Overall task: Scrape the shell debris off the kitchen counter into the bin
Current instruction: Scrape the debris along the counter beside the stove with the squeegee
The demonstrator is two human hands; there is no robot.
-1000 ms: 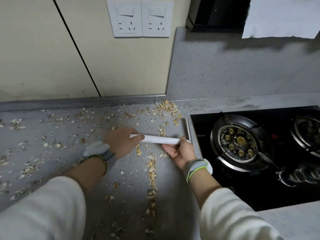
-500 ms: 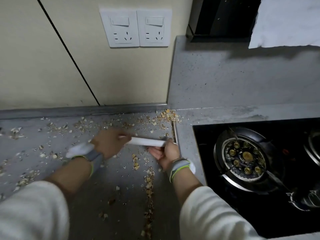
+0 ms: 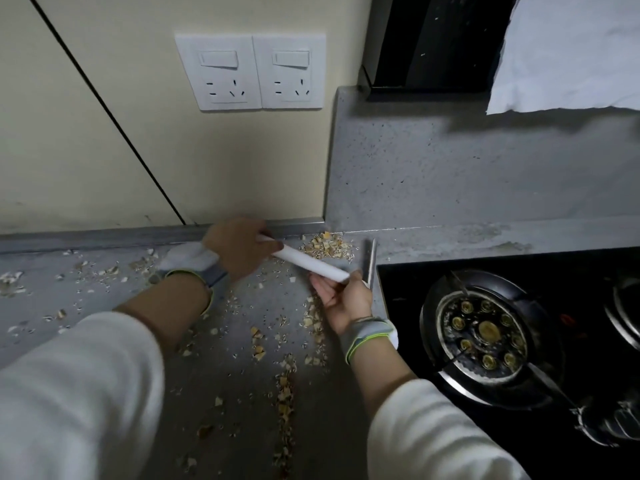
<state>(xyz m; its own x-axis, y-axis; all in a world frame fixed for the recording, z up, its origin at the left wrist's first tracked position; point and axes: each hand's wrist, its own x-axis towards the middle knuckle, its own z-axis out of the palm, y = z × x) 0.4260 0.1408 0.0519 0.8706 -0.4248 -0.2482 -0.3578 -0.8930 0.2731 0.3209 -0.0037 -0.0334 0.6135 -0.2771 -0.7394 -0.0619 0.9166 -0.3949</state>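
Compared with a second ago, the scraper [image 3: 313, 263] has swung: its white handle then lay level across the middle of the frame, and now it slants, the left end lifted toward the back wall and the blade end [image 3: 370, 261] standing close beside the hob's left edge. The left hand [image 3: 239, 249] grips the upper end of the handle with fingers curled round it, up against the metal strip at the foot of the wall; the right hand [image 3: 346, 299], palm up, holds the lower end near the blade between curled fingers. This puts the blade just right of the heap of shell debris [image 3: 327, 247] in the back corner, centre of the frame, which suggests the person is reaching behind that heap to draw it out. The task looks far from done: shell bits lie scattered across the grey bench [image 3: 104, 299] toward the left, and a loose line of them [image 3: 285, 403] runs down to the lower centre. No bin shows anywhere in the frame, so where the debris must go cannot be told. The only vessel-like thing is the gas burner [image 3: 485, 330] at right; debris in it cannot be made out.
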